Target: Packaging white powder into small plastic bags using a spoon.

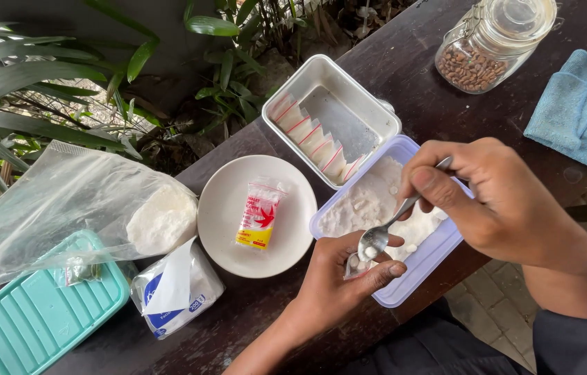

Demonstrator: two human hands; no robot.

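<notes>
Work surface: a dark brown wooden desk (411,83) with a worn, matte top, running diagonally across the view. Beyond its far edge grow green plants (36,83) with long narrow leaves, over dry stems and bare soil. Below the near edge, at lower right, lies a floor of grey paving bricks (495,316). Lighting is soft, even daylight; the setting is outdoors.
</notes>
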